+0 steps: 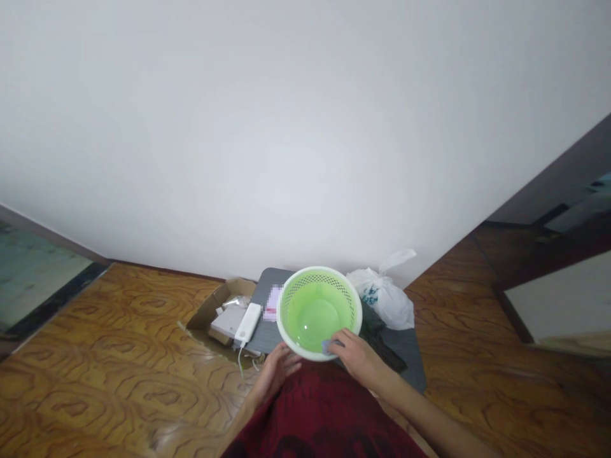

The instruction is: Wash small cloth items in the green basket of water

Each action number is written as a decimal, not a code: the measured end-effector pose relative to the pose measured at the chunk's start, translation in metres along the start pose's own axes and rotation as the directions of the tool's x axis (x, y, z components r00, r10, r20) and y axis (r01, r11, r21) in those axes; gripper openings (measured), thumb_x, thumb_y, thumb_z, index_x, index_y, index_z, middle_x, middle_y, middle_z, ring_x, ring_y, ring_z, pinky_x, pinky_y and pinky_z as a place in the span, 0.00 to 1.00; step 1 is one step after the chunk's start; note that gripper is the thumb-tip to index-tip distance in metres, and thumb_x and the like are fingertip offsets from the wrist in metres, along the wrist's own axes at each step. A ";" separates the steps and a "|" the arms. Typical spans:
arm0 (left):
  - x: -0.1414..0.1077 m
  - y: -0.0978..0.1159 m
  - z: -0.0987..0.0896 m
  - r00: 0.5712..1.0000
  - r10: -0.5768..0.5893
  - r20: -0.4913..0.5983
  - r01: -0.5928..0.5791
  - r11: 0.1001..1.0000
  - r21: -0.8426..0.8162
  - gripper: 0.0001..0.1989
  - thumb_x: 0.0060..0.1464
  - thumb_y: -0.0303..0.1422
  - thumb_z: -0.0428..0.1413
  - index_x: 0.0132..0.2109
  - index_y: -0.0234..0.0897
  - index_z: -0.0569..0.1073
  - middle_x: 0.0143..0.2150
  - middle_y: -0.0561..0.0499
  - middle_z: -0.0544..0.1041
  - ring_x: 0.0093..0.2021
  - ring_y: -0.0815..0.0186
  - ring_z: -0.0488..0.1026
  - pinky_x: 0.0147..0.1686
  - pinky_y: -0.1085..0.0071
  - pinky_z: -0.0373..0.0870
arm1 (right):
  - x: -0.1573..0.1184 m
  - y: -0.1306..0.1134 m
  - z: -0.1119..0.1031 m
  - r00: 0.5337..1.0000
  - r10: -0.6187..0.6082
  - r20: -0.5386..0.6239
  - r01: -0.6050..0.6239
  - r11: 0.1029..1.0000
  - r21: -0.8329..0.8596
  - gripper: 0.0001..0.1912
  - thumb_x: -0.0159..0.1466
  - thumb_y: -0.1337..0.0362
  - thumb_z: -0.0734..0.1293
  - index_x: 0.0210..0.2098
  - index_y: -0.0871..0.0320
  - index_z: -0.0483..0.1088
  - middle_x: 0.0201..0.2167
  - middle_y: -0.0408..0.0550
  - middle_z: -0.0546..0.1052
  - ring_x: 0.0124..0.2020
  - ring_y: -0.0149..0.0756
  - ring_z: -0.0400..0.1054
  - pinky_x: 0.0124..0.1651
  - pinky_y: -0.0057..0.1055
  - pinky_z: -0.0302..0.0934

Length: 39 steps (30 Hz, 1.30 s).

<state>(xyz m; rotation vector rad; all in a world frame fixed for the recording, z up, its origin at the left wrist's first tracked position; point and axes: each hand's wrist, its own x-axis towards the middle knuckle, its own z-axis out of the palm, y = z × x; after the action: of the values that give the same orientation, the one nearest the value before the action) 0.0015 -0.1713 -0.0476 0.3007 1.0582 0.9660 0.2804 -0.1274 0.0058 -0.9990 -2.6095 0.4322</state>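
A round green basin (319, 315) with a white rim and a lattice band round its upper wall stands on a small grey table (416, 356). My right hand (351, 353) reaches over the near right rim, its fingers closed on a small bluish-grey cloth (326, 346) against the inner wall. By the near left side of the basin is my left hand (279, 366), fingers apart and holding nothing that shows. Whether its fingertips touch the basin's outside cannot be told.
On the table are a white power strip (249, 322), a pinkish packet (272, 303), a knotted white plastic bag (389, 299) and a dark bag (382, 340). An open cardboard box (205, 312) sits left on the wooden floor. A white wall rises behind.
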 end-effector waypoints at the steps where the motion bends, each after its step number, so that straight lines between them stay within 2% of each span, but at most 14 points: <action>1: 0.001 -0.001 -0.001 1.000 0.005 -0.013 -0.005 1.000 0.025 0.21 0.48 0.40 0.72 0.45 0.39 0.74 0.45 0.46 0.84 0.44 0.60 0.83 0.46 0.65 0.76 | -0.008 0.008 0.000 0.998 0.038 -0.049 -0.038 0.999 -0.005 0.14 0.71 0.76 0.63 0.47 0.58 0.79 0.44 0.50 0.76 0.47 0.40 0.69 0.51 0.35 0.68; 3: 0.003 -0.003 -0.001 0.999 0.024 -0.033 -0.021 0.996 0.083 0.25 0.46 0.44 0.74 0.45 0.38 0.74 0.44 0.45 0.84 0.44 0.60 0.83 0.46 0.66 0.76 | -0.020 0.025 -0.001 0.981 0.119 -0.154 -0.124 0.992 -0.023 0.16 0.72 0.76 0.61 0.49 0.59 0.78 0.45 0.51 0.76 0.47 0.40 0.68 0.53 0.35 0.68; 6: 0.004 -0.003 0.002 0.997 0.066 -0.043 -0.057 0.983 0.176 0.30 0.43 0.50 0.74 0.46 0.37 0.73 0.42 0.43 0.84 0.43 0.59 0.83 0.45 0.65 0.77 | -0.027 0.048 -0.002 0.927 0.240 -0.289 -0.259 0.965 -0.030 0.18 0.73 0.75 0.59 0.52 0.58 0.78 0.47 0.53 0.75 0.49 0.41 0.68 0.55 0.36 0.68; 9: 0.003 0.003 0.007 0.995 0.095 -0.031 -0.085 0.966 0.242 0.33 0.43 0.53 0.73 0.48 0.38 0.73 0.43 0.42 0.84 0.43 0.57 0.83 0.44 0.64 0.77 | -0.017 0.067 -0.004 0.887 0.327 -0.327 -0.350 0.937 -0.014 0.19 0.73 0.74 0.59 0.52 0.58 0.79 0.46 0.54 0.75 0.50 0.42 0.68 0.56 0.37 0.67; 17: -0.004 0.014 0.014 0.996 0.091 0.011 -0.090 0.950 0.298 0.37 0.44 0.55 0.72 0.55 0.38 0.73 0.49 0.39 0.83 0.47 0.54 0.81 0.43 0.63 0.75 | 0.058 0.121 -0.007 0.819 0.451 -0.354 -0.479 0.878 0.010 0.22 0.69 0.77 0.58 0.50 0.57 0.81 0.45 0.53 0.76 0.50 0.42 0.67 0.58 0.36 0.64; 21: -0.003 0.012 0.013 0.995 0.096 0.011 -0.095 0.953 0.287 0.36 0.46 0.54 0.71 0.55 0.38 0.73 0.49 0.39 0.83 0.46 0.54 0.82 0.42 0.64 0.75 | 0.109 0.133 -0.008 0.824 0.482 -0.298 -0.506 0.863 -0.003 0.21 0.70 0.76 0.58 0.52 0.61 0.80 0.47 0.56 0.76 0.52 0.42 0.66 0.60 0.36 0.62; 27: -0.003 0.011 0.013 0.995 0.101 -0.004 -0.096 0.956 0.276 0.36 0.46 0.52 0.72 0.55 0.38 0.73 0.48 0.40 0.83 0.43 0.57 0.81 0.40 0.66 0.74 | 0.188 0.108 -0.004 0.894 0.436 -0.105 -0.441 0.897 -0.032 0.23 0.69 0.79 0.58 0.54 0.61 0.79 0.51 0.57 0.75 0.54 0.42 0.64 0.60 0.34 0.60; 31: -0.004 0.011 0.016 0.992 0.124 -0.003 -0.118 0.952 0.282 0.36 0.44 0.53 0.72 0.54 0.37 0.74 0.48 0.40 0.83 0.43 0.56 0.81 0.39 0.66 0.74 | 0.223 0.078 0.008 0.938 0.348 -0.013 -0.347 0.938 0.017 0.24 0.70 0.79 0.57 0.55 0.61 0.80 0.51 0.54 0.75 0.54 0.40 0.63 0.62 0.32 0.58; 35: -0.005 0.010 0.017 0.992 0.125 -0.011 -0.118 0.956 0.270 0.36 0.43 0.53 0.73 0.52 0.36 0.75 0.48 0.39 0.83 0.42 0.56 0.81 0.40 0.65 0.74 | 0.228 0.035 0.029 0.994 0.093 0.062 -0.098 0.993 0.067 0.24 0.70 0.79 0.58 0.54 0.60 0.80 0.50 0.53 0.76 0.53 0.38 0.65 0.61 0.33 0.60; 37: -0.005 0.009 0.017 0.991 0.131 -0.016 -0.122 0.956 0.267 0.36 0.43 0.53 0.73 0.53 0.36 0.74 0.48 0.39 0.83 0.42 0.56 0.81 0.41 0.65 0.75 | 0.221 0.014 0.039 0.993 -0.065 0.097 0.056 0.994 0.091 0.21 0.71 0.78 0.60 0.52 0.59 0.81 0.49 0.52 0.77 0.52 0.38 0.66 0.61 0.34 0.60; 39: -0.004 0.008 0.017 0.991 0.133 -0.016 -0.124 0.955 0.270 0.36 0.44 0.54 0.73 0.53 0.36 0.74 0.48 0.40 0.83 0.43 0.55 0.81 0.42 0.64 0.75 | 0.211 -0.003 0.045 0.970 -0.208 0.124 0.192 0.973 0.130 0.19 0.70 0.77 0.61 0.49 0.58 0.82 0.47 0.50 0.78 0.51 0.37 0.67 0.62 0.33 0.60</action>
<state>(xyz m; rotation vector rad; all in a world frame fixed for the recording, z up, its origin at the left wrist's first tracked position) 0.0105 -0.1663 -0.0315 0.5845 1.2139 0.9460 0.1122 0.0072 0.0038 -0.6811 -2.7348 0.6140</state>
